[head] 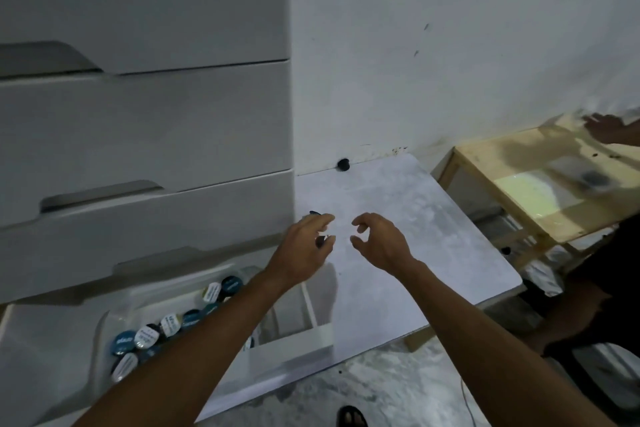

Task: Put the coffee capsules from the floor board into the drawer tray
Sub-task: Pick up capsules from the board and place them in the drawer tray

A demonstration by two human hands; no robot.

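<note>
Two hands reach out over the pale marbled floor board [398,218], side by side w/ a small gap between them. Left hand [304,246] has fingers curled around dark capsule-like bits: one dark edge shows above the knuckles, another between thumb & fingers, but motion blur hides exactly how many it holds. Right hand [377,243] is half-curled like a claw, thumb & fingers apart, nothing in it, hovering just above the board.

One lone black capsule [343,164] sits at the far edge of the board, against the white wall [450,45], well apart from both hands.

Below the left forearm, the bottom drawer of the white drawer unit [145,135] is pulled open. Inside is a clear tray [114,319] holding a cluster of coffee capsules [149,336] w/ blue, black & white foil tops, most lying lid-up. Right part of the drawer, behind a white divider [308,302], looks bare.

At far right, a light wooden table [519,191] stands beside the board; another person's hand [604,126] rests on it at the frame edge, blurred. A dark sandal toe [351,417] shows at bottom on the marbled floor.
</note>
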